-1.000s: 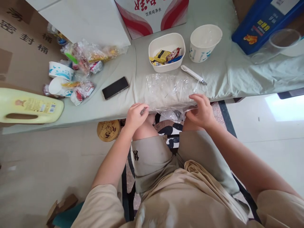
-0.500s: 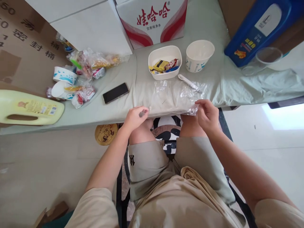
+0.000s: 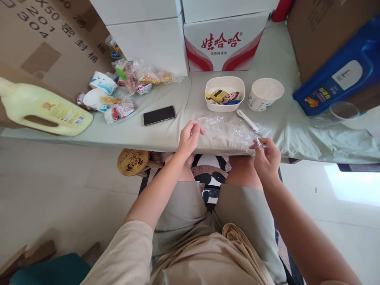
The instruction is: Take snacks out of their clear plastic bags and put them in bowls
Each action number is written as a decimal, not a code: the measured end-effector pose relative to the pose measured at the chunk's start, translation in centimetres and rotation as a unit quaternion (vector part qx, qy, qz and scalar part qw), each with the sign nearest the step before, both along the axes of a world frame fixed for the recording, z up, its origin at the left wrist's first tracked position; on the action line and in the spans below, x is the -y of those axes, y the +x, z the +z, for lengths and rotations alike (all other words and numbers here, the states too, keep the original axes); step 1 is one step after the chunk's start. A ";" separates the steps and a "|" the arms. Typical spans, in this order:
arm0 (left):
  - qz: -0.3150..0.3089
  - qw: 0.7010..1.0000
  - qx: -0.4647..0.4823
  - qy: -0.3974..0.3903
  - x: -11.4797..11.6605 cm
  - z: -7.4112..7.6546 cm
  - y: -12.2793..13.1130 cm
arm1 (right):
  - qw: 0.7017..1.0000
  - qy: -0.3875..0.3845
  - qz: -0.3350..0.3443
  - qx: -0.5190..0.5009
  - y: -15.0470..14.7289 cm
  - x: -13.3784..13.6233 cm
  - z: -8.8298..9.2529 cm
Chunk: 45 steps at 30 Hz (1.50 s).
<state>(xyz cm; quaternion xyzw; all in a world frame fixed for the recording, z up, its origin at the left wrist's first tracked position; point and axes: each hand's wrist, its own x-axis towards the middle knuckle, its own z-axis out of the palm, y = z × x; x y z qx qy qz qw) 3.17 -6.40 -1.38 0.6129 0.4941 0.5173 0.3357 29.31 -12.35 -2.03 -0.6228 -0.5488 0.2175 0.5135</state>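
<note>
A clear plastic bag, thin and crumpled, lies spread over the front of the cloth-covered table. My right hand pinches its right corner, and a bit of film sticks up between thumb and fingers. At the bag's left side, my left hand is closed with curled fingers just above the cloth; whatever it may hold is hidden. A slim white tool, like a utility knife, rests partly on the film. Behind it stand a white bowl with small snack packets and a white paper cup.
A black phone lies left of the bag. Further left are wrapped snacks, paper cups and a yellow jug. White cartons stand behind; a blue bottle and a clear cup are at right.
My view has tilted up and shifted left. My left hand has moved up onto the table's front edge, towards the bag. My right hand has raised a pinched corner of film.
</note>
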 end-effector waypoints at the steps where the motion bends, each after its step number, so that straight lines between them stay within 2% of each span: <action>1: 0.008 1.000 0.007 0.004 0.0 -0.1 0.1 | 1.000 -0.001 -0.006 -0.013 0.1 -0.1 -0.1; 5: 0.066 0.997 -0.026 0.020 0.0 -0.7 -0.3 | 0.999 -0.026 -0.009 -0.034 0.1 -0.6 -0.4; 13: 0.125 0.990 -0.048 -0.036 -1.4 -1.7 -2.2 | 0.998 -0.041 0.032 -0.037 -1.5 -3.3 0.6; 16: 0.146 0.987 -0.064 -0.031 -2.3 -1.9 -2.8 | 0.997 -0.021 0.031 0.064 -1.4 -5.0 0.3; 18: 0.147 0.986 -0.078 -0.030 -3.1 -2.1 -3.0 | 0.986 -0.006 0.028 0.167 -1.2 -6.0 -0.4; 20: 0.147 0.983 -0.101 -0.043 -3.9 -2.4 -3.1 | 0.969 -0.027 0.022 0.247 -1.0 -6.6 -1.0; 23: 0.167 0.975 -0.132 -0.067 -4.9 -3.2 -3.1 | 0.945 -0.067 0.023 0.319 -1.2 -6.5 -1.9; 26: 0.180 0.970 -0.155 -0.050 -5.4 -4.1 -3.1 | 0.929 -0.022 0.045 0.366 -1.6 -5.6 -2.6; 29: 0.157 0.964 -0.215 -0.021 -5.2 -4.8 -3.1 | 0.917 0.040 0.062 0.393 -1.6 -4.5 -3.1; 32: 0.118 0.952 -0.281 -0.023 -4.7 -4.6 -2.9 | 0.905 0.027 0.090 0.415 -1.3 -2.9 -2.7; 34: 0.089 0.943 -0.317 -0.035 -4.3 -4.1 -2.7 | 0.881 -0.026 0.126 0.454 -1.1 -1.4 -1.4; 36: 0.064 0.933 -0.352 -0.046 -3.9 -3.4 -2.4 | 0.844 -0.084 0.174 0.501 -1.1 -0.2 0.5; 38: 0.044 0.924 -0.377 -0.049 -3.7 -2.9 -2.3 | 0.821 -0.107 0.218 0.516 -1.6 -0.1 2.6; 39: 0.035 0.921 -0.384 -0.047 -3.7 -2.8 -2.2 | 0.825 -0.104 0.230 0.506 -2.0 -0.7 3.3; 41: 0.018 0.921 -0.387 -0.039 -3.8 -2.8 -2.3 | 0.854 -0.090 0.220 0.462 -3.2 -3.1 3.8; 43: -0.003 0.928 -0.373 -0.024 -3.9 -3.1 -2.2 | 0.878 -0.084 0.210 0.422 -4.6 -6.2 3.0; 45: -0.035 0.940 -0.340 -0.005 -3.7 -3.3 -2.0 | 0.880 -0.081 0.243 0.399 -5.8 -8.9 1.6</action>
